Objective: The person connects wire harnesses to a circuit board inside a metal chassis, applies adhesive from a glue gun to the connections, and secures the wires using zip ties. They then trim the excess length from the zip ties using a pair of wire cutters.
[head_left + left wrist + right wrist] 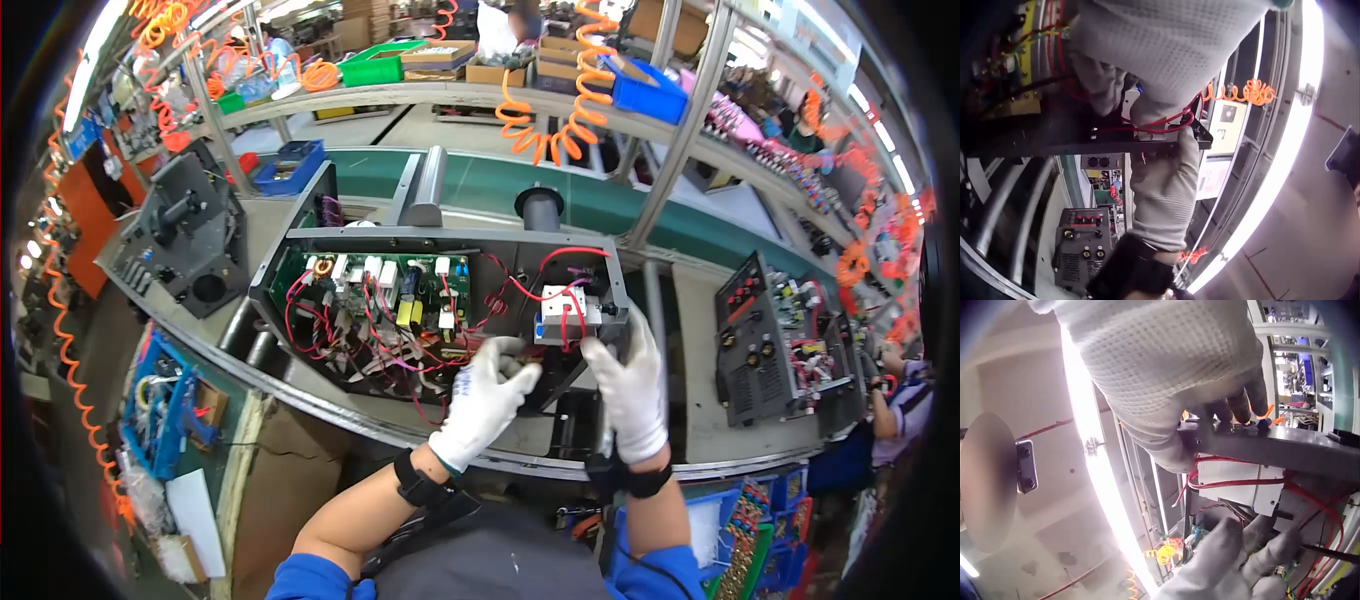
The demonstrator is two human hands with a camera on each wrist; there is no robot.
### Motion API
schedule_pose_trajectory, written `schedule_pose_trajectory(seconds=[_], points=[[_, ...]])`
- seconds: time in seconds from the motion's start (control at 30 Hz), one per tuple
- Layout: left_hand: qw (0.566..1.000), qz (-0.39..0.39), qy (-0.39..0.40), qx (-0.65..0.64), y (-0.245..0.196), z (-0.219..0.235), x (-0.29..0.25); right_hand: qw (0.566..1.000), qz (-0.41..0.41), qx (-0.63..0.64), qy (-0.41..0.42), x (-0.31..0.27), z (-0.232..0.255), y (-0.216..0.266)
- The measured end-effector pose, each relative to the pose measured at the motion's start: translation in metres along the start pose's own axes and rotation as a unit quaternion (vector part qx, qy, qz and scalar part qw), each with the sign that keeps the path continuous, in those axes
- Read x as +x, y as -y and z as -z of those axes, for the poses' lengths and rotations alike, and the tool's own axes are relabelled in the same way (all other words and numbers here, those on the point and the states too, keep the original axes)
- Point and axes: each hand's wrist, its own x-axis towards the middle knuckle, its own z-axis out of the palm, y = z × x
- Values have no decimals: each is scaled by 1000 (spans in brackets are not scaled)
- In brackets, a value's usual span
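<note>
A long dark metal chassis (470, 241) lies open in front of me, with a green circuit board (345, 285) and many red wires inside. Toward its right end sits a white block (553, 307) with red wires looped over it. My gloved right hand (632, 390) grips the chassis's right end wall, thumb on the block's side and fingers over the outer face. The gloved left hand (485, 400) is by the front of the block, its fingers bent and reaching in beneath it in the right wrist view. I cannot tell whether it holds anything there.
Another dark unit with exposed parts (790, 340) stands to the right, and a dark panel assembly (185, 235) to the left. Metal rollers (655, 350) run beneath the chassis. Orange coiled hoses (580, 100) hang overhead. Blue bins (155, 410) sit at lower left.
</note>
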Motion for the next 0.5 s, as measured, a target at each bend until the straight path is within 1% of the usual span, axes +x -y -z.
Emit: schedule_pose_trajectory(seconds=[0.03,0.07,0.1,0.13,0.17,0.2,0.27,0.3,0.33,0.37,0.4,0.43,0.47,0.5], points=[[999,13,-6,-30,5,5,3,996,-25,78,-47,-17,-5,-6],[998,29,-11,-60,3,13,3,982,-49,157,-91,-34,-10,-20],[998,35,21,-52,14,19,6,991,-69,94,-60,-50,-11,-35],[997,35,29,-69,24,21,10,994,-96,32,-29,-62,-11,-41],[998,-3,48,40,36,23,13,994,-101,-31,24,-66,-20,-20],[985,-41,66,151,44,24,14,989,-97,-92,63,-71,-30,-29],[988,-69,97,97,50,21,23,946,-192,-211,153,-71,-48,-20],[987,-45,133,78,43,24,22,958,-84,-235,140,-73,-55,-34],[984,-21,166,59,36,27,19,958,27,-256,129,-76,-62,-53],[981,-52,184,44,37,29,14,977,-79,-107,165,-78,-70,-52],[976,-84,201,32,36,33,8,942,-187,-190,207,-80,-68,-34],[968,-22,249,9,33,40,1,916,-176,-227,282,-82,-68,-34],[966,-15,255,30,27,50,-9,882,-164,-261,356,-86,-68,-35],[968,-30,246,41,32,58,-17,849,-175,-276,414,-90,-66,-29]])
